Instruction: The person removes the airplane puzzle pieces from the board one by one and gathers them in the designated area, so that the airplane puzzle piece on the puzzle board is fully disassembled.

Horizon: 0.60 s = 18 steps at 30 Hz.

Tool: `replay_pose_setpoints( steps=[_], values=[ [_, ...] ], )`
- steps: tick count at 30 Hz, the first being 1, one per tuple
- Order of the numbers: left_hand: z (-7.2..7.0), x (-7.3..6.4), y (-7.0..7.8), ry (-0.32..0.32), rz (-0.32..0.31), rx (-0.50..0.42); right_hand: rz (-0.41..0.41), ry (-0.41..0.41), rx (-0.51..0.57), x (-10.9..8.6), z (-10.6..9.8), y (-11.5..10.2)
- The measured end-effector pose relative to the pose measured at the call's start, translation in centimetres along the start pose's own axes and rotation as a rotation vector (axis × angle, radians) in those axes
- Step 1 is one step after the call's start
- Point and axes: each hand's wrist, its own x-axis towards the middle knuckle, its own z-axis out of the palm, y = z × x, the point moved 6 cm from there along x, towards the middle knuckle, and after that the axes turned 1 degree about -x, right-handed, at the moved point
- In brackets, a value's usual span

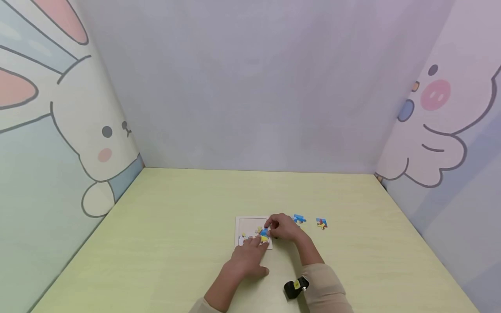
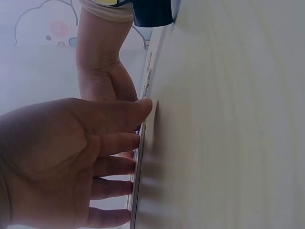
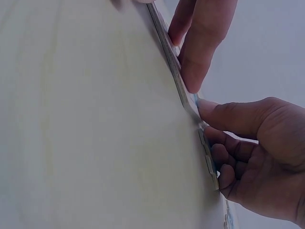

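Note:
A square jigsaw tray (image 1: 236, 226) with a pale wooden rim lies on the table, several coloured pieces inside its lower part. My left hand (image 1: 248, 257) rests on the tray's near side with straight fingers (image 2: 112, 188) pressing on the pieces; its thumb sticks out off the tray. At the tray's right edge, my right hand (image 1: 285, 227) pinches a blue jigsaw piece (image 1: 264, 232) between thumb and forefinger. The right wrist view shows that thumb (image 3: 233, 117) at the tray's corner, the other fingers curled. The forefinger's tip is partly hidden there.
Loose jigsaw pieces lie to the right: a blue one (image 1: 299, 218) just beyond my right hand and a blue, red and yellow one (image 1: 322, 223) farther out. A black wrist device (image 1: 296, 288) sits by the right sleeve. Printed walls border the table (image 1: 176, 217).

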Motion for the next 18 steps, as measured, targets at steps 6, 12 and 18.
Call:
replay_pose_setpoints(
  steps=[6,12,18],
  values=[
    [0.10,-0.11,-0.14,-0.007,0.013,-0.005,0.010,-0.011,0.038,-0.06,0.30,0.12],
    [0.02,-0.29,-0.03,-0.003,0.023,-0.015,0.033,0.003,0.084,-0.17,0.28,0.16],
    [-0.45,-0.18,-0.02,0.022,0.028,0.000,0.040,0.045,0.116,0.02,-0.16,-0.03]
  ],
)
